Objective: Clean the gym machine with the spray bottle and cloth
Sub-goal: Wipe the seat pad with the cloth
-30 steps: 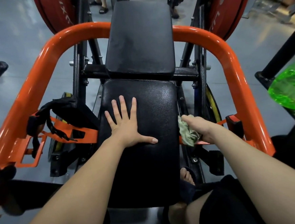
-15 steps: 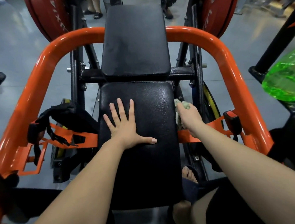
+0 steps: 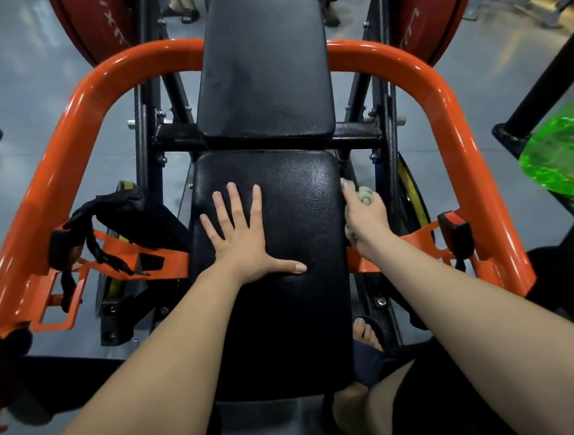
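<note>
Left hand (image 3: 242,244) lies flat on the black seat pad (image 3: 287,320), its grip spread; right hand (image 3: 364,218) has its grip curled round the pale cloth (image 3: 364,195) at the pad's right edge; green bottle (image 3: 569,150) well apart at right

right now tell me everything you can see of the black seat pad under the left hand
The seat pad is a black rounded rectangle, seemingly padded vinyl with a fine grain and dull sheen. It faces up, its far end near a second black pad, inside the orange frame. The left hand rests flat on it, fingers spread; the right hand holds a pale green cloth against its right edge.
</note>
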`<state>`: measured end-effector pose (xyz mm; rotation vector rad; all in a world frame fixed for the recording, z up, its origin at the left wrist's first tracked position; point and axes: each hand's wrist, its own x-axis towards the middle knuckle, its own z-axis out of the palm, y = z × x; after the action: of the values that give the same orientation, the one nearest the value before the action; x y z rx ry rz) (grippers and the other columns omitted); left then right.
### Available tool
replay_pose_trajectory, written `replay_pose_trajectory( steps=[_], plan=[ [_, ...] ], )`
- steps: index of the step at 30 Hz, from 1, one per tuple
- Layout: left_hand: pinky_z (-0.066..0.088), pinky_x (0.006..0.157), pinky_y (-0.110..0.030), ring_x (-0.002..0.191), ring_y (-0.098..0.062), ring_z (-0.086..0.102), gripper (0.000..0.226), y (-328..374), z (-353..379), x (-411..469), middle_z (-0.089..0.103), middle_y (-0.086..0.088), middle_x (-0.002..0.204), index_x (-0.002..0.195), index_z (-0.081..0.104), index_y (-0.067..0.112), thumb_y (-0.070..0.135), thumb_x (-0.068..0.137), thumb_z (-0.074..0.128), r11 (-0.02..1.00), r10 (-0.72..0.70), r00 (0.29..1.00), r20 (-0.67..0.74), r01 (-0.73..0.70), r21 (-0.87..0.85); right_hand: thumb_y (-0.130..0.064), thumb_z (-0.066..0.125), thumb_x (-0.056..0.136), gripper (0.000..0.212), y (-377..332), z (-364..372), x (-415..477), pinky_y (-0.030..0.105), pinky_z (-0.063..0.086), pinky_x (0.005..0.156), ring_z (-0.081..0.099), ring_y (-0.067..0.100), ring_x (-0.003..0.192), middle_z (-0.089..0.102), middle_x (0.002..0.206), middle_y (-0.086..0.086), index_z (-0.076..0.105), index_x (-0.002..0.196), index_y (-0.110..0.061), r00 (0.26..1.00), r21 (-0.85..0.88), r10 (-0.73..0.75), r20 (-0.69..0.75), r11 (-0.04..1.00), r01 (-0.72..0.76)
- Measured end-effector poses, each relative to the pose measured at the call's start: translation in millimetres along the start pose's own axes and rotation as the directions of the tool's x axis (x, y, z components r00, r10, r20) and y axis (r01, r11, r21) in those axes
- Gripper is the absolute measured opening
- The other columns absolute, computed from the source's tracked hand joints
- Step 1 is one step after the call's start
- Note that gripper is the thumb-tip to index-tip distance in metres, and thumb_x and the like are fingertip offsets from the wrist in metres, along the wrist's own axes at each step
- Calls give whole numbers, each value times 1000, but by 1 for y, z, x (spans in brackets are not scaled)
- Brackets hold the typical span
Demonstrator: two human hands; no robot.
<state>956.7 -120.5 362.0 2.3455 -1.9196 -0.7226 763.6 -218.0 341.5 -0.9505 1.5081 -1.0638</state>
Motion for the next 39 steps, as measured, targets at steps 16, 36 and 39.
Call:
replay_pose_trajectory(
  steps=[16,36,39],
  plan=[
    [-22,112,-70,132,-37,-56,168,2,-9,-12,-62,-11,142,142,-49,31,97,42,68,1000,17,999,30,-17,-11,-40,40,101,37,-12,-53,-88,40,57,68,62,32,72,66,80,14,62,93,-12,887,-441,404,223,854,-278],
    [-26,111,-67,133,-35,-56,168,3,-3,-4,-61,-9,144,143,-48,34,98,39,68,1000,7,1000,10,-6,-15,-47,46,97,37,13,-33,-23,32,46,67,63,32,84,68,86,10,56,74,-20,996,-533,43,80,846,6],
    [-26,112,-67,133,-35,-55,167,4,-4,-8,-60,-9,144,143,-47,34,97,41,69,1000,10,1000,12,-10,-8,-44,41,105,35,29,-52,-48,23,39,60,49,13,67,51,81,-2,45,75,-26,952,-562,267,151,815,-140]
  ],
)
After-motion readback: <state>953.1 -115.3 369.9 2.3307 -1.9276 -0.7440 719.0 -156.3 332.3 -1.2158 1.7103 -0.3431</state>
